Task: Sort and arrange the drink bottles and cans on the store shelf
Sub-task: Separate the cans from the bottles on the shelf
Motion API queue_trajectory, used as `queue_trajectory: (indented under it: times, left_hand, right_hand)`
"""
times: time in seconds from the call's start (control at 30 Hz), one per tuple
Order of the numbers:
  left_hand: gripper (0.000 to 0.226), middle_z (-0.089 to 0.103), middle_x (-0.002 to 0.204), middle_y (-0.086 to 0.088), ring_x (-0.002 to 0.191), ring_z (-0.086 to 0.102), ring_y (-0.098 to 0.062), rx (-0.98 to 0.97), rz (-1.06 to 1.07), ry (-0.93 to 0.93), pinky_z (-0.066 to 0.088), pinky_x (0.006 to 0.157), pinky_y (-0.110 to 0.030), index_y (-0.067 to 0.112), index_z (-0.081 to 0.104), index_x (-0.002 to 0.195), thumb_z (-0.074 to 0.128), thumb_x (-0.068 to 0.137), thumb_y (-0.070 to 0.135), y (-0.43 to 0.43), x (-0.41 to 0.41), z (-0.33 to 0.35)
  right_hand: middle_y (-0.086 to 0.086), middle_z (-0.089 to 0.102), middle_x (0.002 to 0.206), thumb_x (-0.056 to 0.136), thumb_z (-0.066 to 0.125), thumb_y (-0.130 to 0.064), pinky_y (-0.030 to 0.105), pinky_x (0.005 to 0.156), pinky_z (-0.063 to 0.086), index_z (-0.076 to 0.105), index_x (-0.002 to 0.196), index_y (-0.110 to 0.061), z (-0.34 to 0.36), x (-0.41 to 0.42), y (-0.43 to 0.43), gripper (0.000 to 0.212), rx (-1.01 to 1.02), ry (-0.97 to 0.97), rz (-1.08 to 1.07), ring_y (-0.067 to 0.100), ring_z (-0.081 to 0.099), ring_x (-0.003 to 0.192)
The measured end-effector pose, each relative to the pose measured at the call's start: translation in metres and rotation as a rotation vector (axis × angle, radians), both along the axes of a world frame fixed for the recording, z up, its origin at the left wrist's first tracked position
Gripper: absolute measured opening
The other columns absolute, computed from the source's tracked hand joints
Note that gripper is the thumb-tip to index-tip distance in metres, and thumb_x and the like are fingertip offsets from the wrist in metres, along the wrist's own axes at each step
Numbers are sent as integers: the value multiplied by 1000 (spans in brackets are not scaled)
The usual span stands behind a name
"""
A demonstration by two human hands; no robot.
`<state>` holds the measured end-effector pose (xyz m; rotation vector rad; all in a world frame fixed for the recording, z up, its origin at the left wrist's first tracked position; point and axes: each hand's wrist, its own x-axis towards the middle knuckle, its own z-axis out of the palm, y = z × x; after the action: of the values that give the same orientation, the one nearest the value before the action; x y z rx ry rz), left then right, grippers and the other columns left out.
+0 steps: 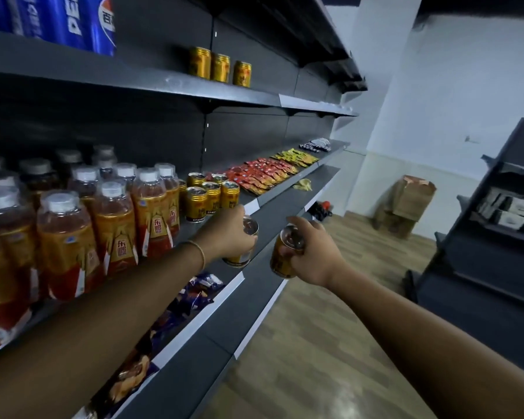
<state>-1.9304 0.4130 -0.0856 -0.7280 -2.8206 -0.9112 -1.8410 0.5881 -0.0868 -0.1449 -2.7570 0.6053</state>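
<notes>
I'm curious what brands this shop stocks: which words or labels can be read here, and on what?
"PEP", sideways and cut off: blue packs at top left.
"百": same packs, beside the round logo.
"东鹏": orange labels of the bottles.
Too blurred: shelf cans, left can in left hand, right can in right hand, snack packets.

On the middle shelf bottles stand at frame left, cans just right of them, packets farther right; three more cans stand on the upper shelf.
</notes>
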Motion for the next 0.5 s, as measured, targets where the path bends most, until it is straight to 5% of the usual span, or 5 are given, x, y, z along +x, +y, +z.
queue_trajectory:
  times: [0.13, 0.33, 0.5]
  left_hand:
    - [39, 58, 96, -2, 77, 52, -15, -5, 63, 25, 33, 52, -24, 17, 48, 110, 71, 82, 31, -2, -36, 3]
    - [53, 61, 105, -7, 89, 57, -23, -18, 113, 127, 46, 64, -29, 14, 48, 117, 75, 74, 28, -2, -84, 11]
    - [59, 42, 98, -5, 91, 52, -27, 28, 190, 285, 44, 66, -31, 13, 41, 113, 76, 67, 19, 3, -126, 25]
  right_hand:
    - [10, 45, 138, 81, 61, -25, 37, 99, 45, 38, 145, -27, 7, -49, 0, 68, -12, 27, 49, 33, 46, 125]
    - [10, 44, 134, 82, 64, -23, 38, 93, 45, 36, 144, -29, 15, -117, -5, 69, -8, 102, 132, 33, 47, 120]
    - [8, 43, 135, 85, 67, -26, 45, 97, 47, 39, 144, -28, 22, -176, -3, 66, -62, 261, 224, 29, 47, 120]
